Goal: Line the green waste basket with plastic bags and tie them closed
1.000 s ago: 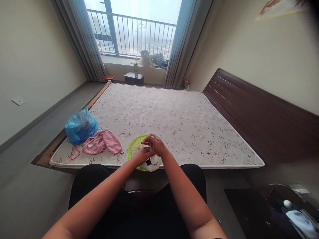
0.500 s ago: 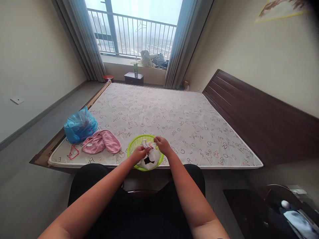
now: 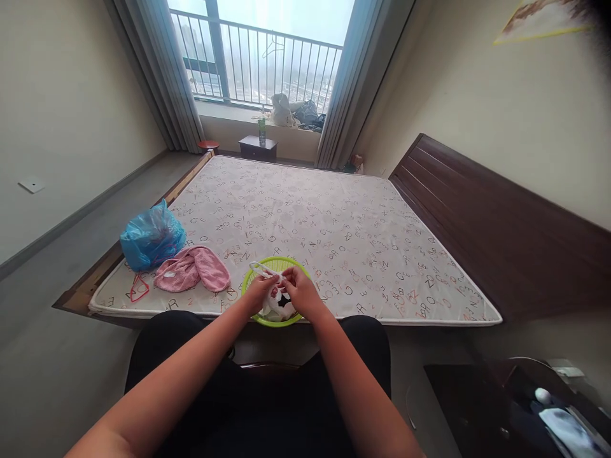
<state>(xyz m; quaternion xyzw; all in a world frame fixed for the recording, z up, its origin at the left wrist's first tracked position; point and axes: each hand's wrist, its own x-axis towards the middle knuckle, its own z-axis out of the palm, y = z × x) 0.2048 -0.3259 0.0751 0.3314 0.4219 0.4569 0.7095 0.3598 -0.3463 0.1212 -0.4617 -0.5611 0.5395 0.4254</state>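
A lime-green plastic basket (image 3: 274,323) sits at the near edge of the mattress, right in front of my lap. Inside it lies a white plastic bag (image 3: 271,310) with something dark showing in a gap. My left hand (image 3: 264,289) is closed on the bag's gathered top, and a white loop of handle sticks out past its fingers. Against it, my right hand (image 3: 294,289) pinches the same twisted plastic. The two hands meet over the basket, and the exact form of the plastic between the fingers is hidden.
Left of the basket, a pink towel (image 3: 193,270) and a red hanger (image 3: 139,287) lie on the letter-patterned mattress (image 3: 305,210). A blue plastic bag (image 3: 151,235) stands behind them. The dark wooden headboard (image 3: 477,216) rises at right. A dark low table (image 3: 463,407) is at lower right.
My right hand has come in leftward and down to meet my left hand. The bag's handles were held apart before; now they are bunched together, with a loop sticking out to the left.
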